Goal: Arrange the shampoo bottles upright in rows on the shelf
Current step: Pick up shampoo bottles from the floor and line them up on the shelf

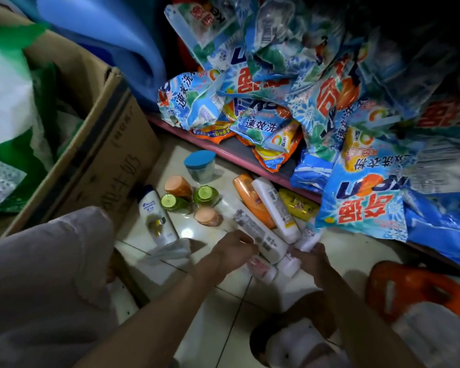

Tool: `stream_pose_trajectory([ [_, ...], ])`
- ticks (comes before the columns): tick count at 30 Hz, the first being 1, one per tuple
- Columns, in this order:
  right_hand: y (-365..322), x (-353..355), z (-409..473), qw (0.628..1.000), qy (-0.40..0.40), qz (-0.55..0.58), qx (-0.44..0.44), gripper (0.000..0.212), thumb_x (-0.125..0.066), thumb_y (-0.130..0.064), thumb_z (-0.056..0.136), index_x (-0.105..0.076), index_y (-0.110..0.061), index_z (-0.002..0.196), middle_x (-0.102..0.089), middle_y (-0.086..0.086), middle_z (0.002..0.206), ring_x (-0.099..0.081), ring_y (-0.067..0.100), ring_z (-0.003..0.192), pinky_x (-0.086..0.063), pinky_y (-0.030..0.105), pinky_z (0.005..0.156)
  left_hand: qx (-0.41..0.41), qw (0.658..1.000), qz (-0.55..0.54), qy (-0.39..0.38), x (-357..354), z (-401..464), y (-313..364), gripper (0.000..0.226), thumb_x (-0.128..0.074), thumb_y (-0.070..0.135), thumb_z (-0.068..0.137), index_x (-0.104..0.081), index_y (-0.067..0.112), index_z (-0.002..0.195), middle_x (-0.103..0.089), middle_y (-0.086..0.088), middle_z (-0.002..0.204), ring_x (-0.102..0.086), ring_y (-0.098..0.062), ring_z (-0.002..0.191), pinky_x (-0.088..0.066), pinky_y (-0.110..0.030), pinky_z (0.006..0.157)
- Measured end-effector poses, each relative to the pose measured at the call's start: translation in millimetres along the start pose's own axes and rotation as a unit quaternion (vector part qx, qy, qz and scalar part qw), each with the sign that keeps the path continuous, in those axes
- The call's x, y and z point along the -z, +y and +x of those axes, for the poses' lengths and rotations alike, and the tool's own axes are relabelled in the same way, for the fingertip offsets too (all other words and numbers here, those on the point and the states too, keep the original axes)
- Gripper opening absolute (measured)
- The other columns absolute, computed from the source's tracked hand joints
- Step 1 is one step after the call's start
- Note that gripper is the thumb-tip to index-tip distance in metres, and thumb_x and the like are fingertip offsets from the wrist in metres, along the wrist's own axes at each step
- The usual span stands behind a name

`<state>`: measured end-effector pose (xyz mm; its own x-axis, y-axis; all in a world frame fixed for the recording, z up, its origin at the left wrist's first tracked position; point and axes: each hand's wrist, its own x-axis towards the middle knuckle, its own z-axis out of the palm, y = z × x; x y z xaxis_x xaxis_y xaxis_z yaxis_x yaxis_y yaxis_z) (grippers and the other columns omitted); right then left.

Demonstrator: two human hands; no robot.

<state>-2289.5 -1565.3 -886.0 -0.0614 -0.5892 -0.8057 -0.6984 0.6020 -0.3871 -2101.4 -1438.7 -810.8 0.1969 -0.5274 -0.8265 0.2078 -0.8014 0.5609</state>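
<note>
Several shampoo bottles lie and stand on the tiled floor in front of a low shelf edge (223, 150). A long white bottle (252, 229) lies flat, with my left hand (237, 248) closed on its near end. My right hand (310, 257) grips a small white bottle (310, 240). Two small pale bottles (263, 268) lie between my hands. An orange bottle (250, 197) and another white bottle (275, 208) lie beside the long one. A white and blue bottle (154, 213) stands at the left. Two green-capped (205, 193) and two peach-capped bottles (178, 184) stand upright.
Blue detergent bags (303, 102) are heaped on the shelf and spill over its edge. A cardboard box (104, 144) stands at the left. A blue-lidded jar (199, 166) sits by the shelf. An orange plastic stool (409, 290) is at the right. My knee (51, 261) fills the lower left.
</note>
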Motion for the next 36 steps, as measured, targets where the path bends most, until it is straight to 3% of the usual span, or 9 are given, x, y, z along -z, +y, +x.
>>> stream_pose_trajectory([
  [4, 0, -12, -14, 0.990, 0.026, 0.117, -0.070, 0.052, -0.075, -0.013, 0.078, -0.053, 0.005, 0.123, -0.060, 0.022, 0.112, -0.059, 0.033, 0.094, -0.052, 0.051, 0.088, -0.018, 1.000, 0.019, -0.010, 6, 1, 3, 0.015, -0.062, 0.019, 0.087, -0.058, 0.029, 0.077, -0.061, 0.012, 0.079, -0.057, -0.004, 0.074, -0.042, -0.019, 0.059],
  [9, 8, -19, -60, 0.991, 0.052, 0.117, -0.045, 0.047, -0.075, -0.016, 0.079, -0.058, -0.001, 0.119, -0.065, 0.018, 0.110, -0.063, 0.034, 0.096, -0.052, 0.036, 0.066, 0.002, 0.999, 0.034, -0.032, -10, 4, 12, 0.019, -0.063, 0.030, 0.088, -0.062, 0.016, 0.101, -0.065, 0.007, 0.078, -0.065, -0.004, 0.061, -0.048, -0.013, 0.052],
  [12, 8, -30, -92, 0.994, -0.027, 0.100, 0.024, 0.027, -0.068, -0.008, 0.082, -0.062, -0.008, 0.109, -0.069, 0.007, 0.091, -0.066, 0.021, 0.081, -0.054, 0.026, 0.063, 0.017, 0.994, 0.039, -0.102, -34, 0, 14, 0.059, -0.067, 0.059, 0.068, -0.065, 0.015, 0.107, -0.071, 0.000, 0.087, -0.068, -0.013, 0.074, -0.054, -0.023, 0.067],
  [16, -19, -30, -98, 0.971, -0.233, 0.014, 0.054, 0.025, -0.057, 0.008, 0.083, -0.069, -0.014, 0.084, -0.070, 0.003, 0.078, -0.067, 0.015, 0.075, -0.055, 0.035, 0.077, 0.018, 0.998, -0.046, 0.029, -43, 5, 4, 0.063, -0.079, 0.043, 0.062, -0.055, 0.015, 0.114, -0.068, -0.008, 0.104, -0.066, -0.022, 0.093, -0.055, -0.034, 0.080],
  [18, -30, -23, -82, 0.978, -0.174, -0.045, 0.102, 0.026, -0.062, 0.002, 0.080, -0.073, -0.021, 0.074, -0.073, 0.007, 0.091, -0.068, 0.019, 0.083, -0.052, 0.035, 0.086, 0.044, 0.991, -0.110, 0.064, -31, 3, 3, 0.062, -0.076, 0.034, 0.061, -0.054, 0.013, 0.114, -0.067, -0.015, 0.104, -0.066, -0.032, 0.095, -0.055, -0.046, 0.084],
  [22, -44, -16, -33, 0.937, 0.081, -0.271, 0.206, 0.054, -0.064, -0.019, 0.084, -0.045, -0.011, 0.133, -0.051, 0.016, 0.131, -0.050, 0.033, 0.119, -0.044, 0.036, 0.095, 0.053, 0.988, -0.141, 0.029, -10, -2, -2, 0.037, -0.068, 0.015, 0.080, -0.054, 0.008, 0.114, -0.067, -0.019, 0.094, -0.065, -0.033, 0.077, -0.057, -0.046, 0.074],
  [26, -51, -32, 5, 0.945, 0.025, -0.271, 0.184, 0.080, -0.068, -0.031, 0.083, -0.018, -0.016, 0.145, -0.031, 0.015, 0.144, -0.037, 0.036, 0.131, -0.039, 0.044, 0.102, 0.064, 0.988, -0.138, 0.018, 6, -4, -7, 0.025, -0.066, 0.011, 0.081, -0.058, 0.010, 0.105, -0.065, -0.008, 0.075, -0.060, -0.012, 0.049, -0.049, -0.020, 0.045],
  [34, -49, -33, -21, 0.914, 0.031, -0.359, 0.187, 0.058, -0.051, -0.048, 0.090, -0.034, -0.009, 0.130, -0.054, 0.018, 0.124, -0.056, 0.037, 0.110, -0.045, 0.042, 0.088, 0.083, 0.982, -0.171, -0.006, 31, -26, 8, 0.037, -0.067, 0.018, 0.078, -0.051, 0.017, 0.112, -0.065, -0.007, 0.073, -0.061, -0.015, 0.049, -0.049, -0.023, 0.047],
  [36, -63, -33, -32, 0.948, -0.004, -0.280, 0.148, 0.050, -0.055, -0.039, 0.089, -0.043, -0.006, 0.125, -0.060, 0.017, 0.118, -0.062, 0.034, 0.099, -0.049, 0.038, 0.081, 0.095, 0.977, -0.192, -0.004, 35, -20, 14, 0.042, -0.067, 0.018, 0.078, -0.050, 0.014, 0.116, -0.063, -0.012, 0.080, -0.062, -0.019, 0.053, -0.054, -0.029, 0.052],
])
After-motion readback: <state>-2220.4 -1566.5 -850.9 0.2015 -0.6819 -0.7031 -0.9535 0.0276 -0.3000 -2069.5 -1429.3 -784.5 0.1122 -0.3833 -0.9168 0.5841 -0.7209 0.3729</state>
